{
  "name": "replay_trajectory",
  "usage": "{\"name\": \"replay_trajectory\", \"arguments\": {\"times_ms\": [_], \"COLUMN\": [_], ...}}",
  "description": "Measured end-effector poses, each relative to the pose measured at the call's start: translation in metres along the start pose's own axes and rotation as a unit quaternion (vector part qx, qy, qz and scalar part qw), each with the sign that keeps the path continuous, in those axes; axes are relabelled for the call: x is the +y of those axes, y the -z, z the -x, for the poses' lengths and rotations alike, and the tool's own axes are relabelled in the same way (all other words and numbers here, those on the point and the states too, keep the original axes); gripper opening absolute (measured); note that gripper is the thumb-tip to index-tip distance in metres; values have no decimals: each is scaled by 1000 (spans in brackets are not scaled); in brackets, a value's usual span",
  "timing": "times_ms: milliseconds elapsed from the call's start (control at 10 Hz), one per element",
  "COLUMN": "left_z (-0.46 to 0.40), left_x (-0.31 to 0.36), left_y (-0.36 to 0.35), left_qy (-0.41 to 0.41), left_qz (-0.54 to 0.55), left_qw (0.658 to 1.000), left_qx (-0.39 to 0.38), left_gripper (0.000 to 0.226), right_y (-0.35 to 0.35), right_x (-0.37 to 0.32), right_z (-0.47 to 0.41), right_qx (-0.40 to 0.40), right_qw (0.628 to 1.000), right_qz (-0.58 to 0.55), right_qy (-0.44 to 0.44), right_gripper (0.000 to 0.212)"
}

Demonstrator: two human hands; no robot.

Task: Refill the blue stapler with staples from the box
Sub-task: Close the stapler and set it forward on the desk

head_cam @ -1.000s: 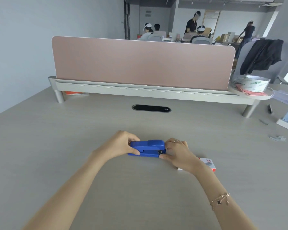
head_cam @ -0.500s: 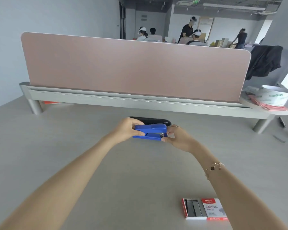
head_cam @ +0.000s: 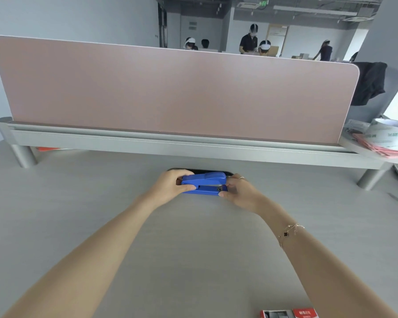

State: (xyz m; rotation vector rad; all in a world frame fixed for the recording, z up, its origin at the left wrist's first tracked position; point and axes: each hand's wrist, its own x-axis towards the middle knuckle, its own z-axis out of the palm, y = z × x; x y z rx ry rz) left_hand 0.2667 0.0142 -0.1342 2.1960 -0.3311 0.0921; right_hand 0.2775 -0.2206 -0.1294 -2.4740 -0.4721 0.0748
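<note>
The blue stapler (head_cam: 205, 182) is held up above the desk between both hands, lying sideways with its metal front end to the right. My left hand (head_cam: 171, 188) grips its back end, thumb on the near side. My right hand (head_cam: 240, 193) pinches the front end with fingertips on the base and the top cover. The cover looks slightly raised from the base. The staple box (head_cam: 290, 313), red and white with its tray slid open, lies on the desk at the bottom edge, near my right forearm.
A pink divider panel (head_cam: 170, 92) on a grey metal rail (head_cam: 170, 145) crosses the desk behind the hands. A black cable slot (head_cam: 175, 170) is partly hidden by the stapler. A tape roll and red papers (head_cam: 388, 141) sit on a shelf at far right. People work in the background.
Both hands lifted the stapler off the desk and carried it forward and up, away from the staple box. The box now sits far nearer me than the hands do.
</note>
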Motion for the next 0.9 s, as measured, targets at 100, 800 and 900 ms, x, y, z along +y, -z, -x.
{"name": "replay_trajectory", "arguments": {"times_ms": [100,800,900], "left_z": [3,14,45], "left_x": [1,3,5], "left_y": [-2,-7,19], "left_qy": [-5,82,101], "left_qz": [5,126,60], "left_qw": [1000,987,990], "left_qx": [9,64,72], "left_gripper": [22,61,63], "right_y": [-2,-9,12], "right_x": [1,-11,-21], "right_z": [1,10,41], "right_qx": [0,29,12], "right_qw": [1000,998,997], "right_qz": [-3,-27,-29], "right_qy": [-3,-51,-64], "right_gripper": [25,40,57]}}
